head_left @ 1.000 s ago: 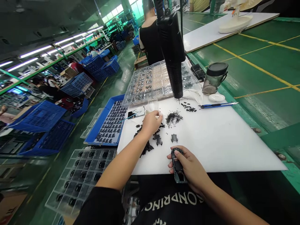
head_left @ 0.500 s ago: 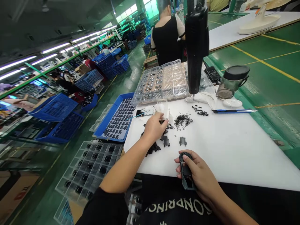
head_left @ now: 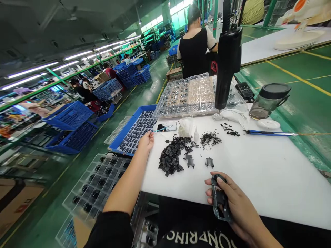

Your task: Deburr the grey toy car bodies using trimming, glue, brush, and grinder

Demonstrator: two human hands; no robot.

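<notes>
Right hand (head_left: 230, 197) grips dark housing (head_left: 220, 197), near side of white mat (head_left: 258, 162); left hand (head_left: 146, 142) pinches blue stick (head_left: 160, 130), left side; green floor (head_left: 292, 65) beyond.

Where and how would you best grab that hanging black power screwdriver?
Probably around the narrower lower barrel of the black power screwdriver, above its thin metal bit, coming from the near side: it hangs nearly upright, tip down, with nothing in front.

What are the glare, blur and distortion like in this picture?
Head view, far: the windows glare bright with a green tint; the floor reflects pale patches. Head view, edges: the cup leans outward, probably wide-lens distortion; the carton has lettering too blurred to read. Head view, near: the right hand and dark shell look fairly clear.
</notes>
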